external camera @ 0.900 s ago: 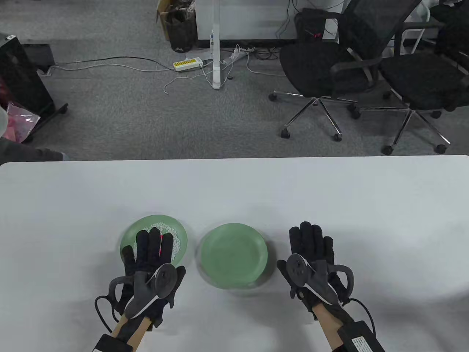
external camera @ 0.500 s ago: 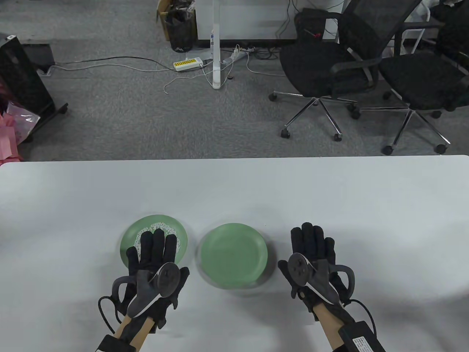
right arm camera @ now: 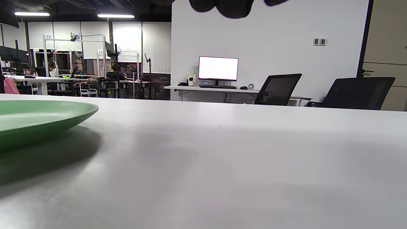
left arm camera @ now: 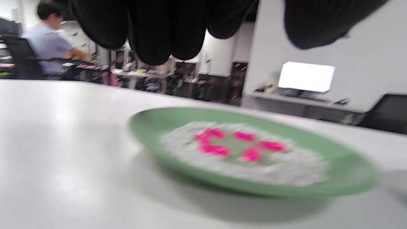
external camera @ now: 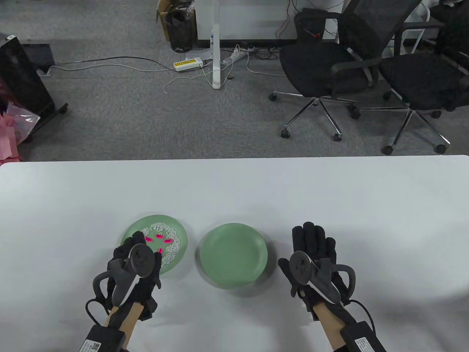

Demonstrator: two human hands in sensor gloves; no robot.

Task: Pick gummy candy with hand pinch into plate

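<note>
Several pink gummy candies (external camera: 158, 236) lie in a ring of white grains on the left green plate (external camera: 182, 234). They also show in the left wrist view (left arm camera: 244, 136). An empty green plate (external camera: 233, 255) sits to its right. My left hand (external camera: 141, 244) hovers over the near-left rim of the candy plate with its fingers curled down. In the left wrist view the left hand (left arm camera: 254, 28) has its fingers and thumb apart and holds nothing. My right hand (external camera: 311, 242) rests flat on the table to the right of the empty plate, fingers stretched out.
The white table (external camera: 329, 198) reaches to the far edge. Office chairs (external camera: 329, 66) and cables lie on the floor beyond it. The empty plate's rim (right arm camera: 38, 117) shows at the left of the right wrist view.
My left hand has drawn back toward me and to the left, off the middle of the candy plate, and its fingers have curled. The pink candies now show. My right hand has stayed still.
</note>
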